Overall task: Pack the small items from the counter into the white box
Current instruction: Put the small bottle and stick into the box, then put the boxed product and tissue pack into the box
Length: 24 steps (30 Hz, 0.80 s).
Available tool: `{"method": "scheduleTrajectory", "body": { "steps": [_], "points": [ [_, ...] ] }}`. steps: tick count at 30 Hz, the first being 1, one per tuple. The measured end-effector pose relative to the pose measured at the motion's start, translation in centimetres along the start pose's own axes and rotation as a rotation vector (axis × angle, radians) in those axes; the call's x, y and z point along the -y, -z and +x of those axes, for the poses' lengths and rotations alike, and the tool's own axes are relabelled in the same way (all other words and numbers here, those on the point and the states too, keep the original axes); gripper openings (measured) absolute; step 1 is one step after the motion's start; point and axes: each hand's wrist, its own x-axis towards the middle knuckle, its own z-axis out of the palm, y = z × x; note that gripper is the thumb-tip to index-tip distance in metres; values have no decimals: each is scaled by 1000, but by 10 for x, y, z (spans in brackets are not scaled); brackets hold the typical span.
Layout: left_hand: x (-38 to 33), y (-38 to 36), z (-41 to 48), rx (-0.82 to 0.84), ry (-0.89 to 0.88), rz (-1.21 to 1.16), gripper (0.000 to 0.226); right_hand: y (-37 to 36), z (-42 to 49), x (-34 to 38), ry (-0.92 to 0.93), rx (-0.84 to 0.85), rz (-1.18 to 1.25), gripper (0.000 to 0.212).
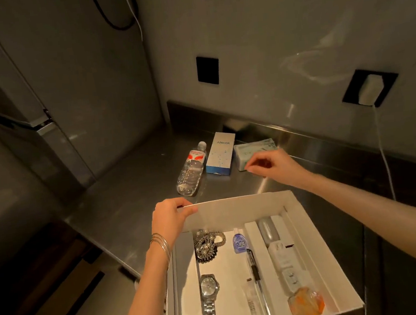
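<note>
The white box [311,236] lies open on the steel counter near me. Inside it are a silver watch [209,291], pearl jewellery [207,245], a small blue bottle [240,242], a pen [258,277], white gadgets [282,259] and an orange wrapped item [306,302]. My left hand [171,218] grips the box's far left corner. My right hand [272,165] hovers over the counter with fingers apart, at the near edge of a pale green packet [254,149]. An Anker box [220,156] and a plastic bottle [191,170] lie left of the packet.
The steel counter [128,190] ends at a raised back lip below the wall. A white charger [370,89] is plugged into a wall socket, its cable hanging down the right side. A black wall plate [208,70] sits above the items. A tall panel stands to the left.
</note>
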Motion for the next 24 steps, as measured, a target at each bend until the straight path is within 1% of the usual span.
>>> {"method": "scheduleTrajectory", "body": {
  "steps": [2, 4, 8, 11, 12, 14, 16, 17, 19, 21, 24],
  "points": [
    [-2, 0, 9, 11, 15, -21, 12, 2, 23, -20, -62, -56, -71, 14],
    [-4, 0, 17, 27, 21, -31, 12, -3, 46, -35, -106, -58, -141, 14],
    [-5, 0, 22, 44, 35, -42, 9, -32, 96, -49, -168, 11, -296, 17],
    [-5, -1, 20, 32, 41, -40, 5, -61, 135, -49, -219, 60, -360, 29],
    [-4, -1, 20, 32, 40, -32, 5, -71, 146, -48, -259, 87, -382, 34],
    [-3, -1, 21, 31, 46, -21, 4, -90, 165, -49, -315, 195, -466, 44],
    [-2, -2, 21, 31, 55, -22, 5, -104, 179, -57, -355, 308, -535, 48],
    [-1, -2, 21, 32, 55, -20, 5, -110, 183, -62, -391, 346, -531, 49],
    [1, -2, 22, 33, 46, -8, 5, -118, 186, -71, -447, 363, -469, 51],
    [3, -3, 22, 38, 40, -3, 5, -124, 186, -76, -467, 331, -429, 52],
    [4, -3, 23, 42, 40, 1, 4, -128, 187, -76, -458, 261, -421, 48]
  ]
}}
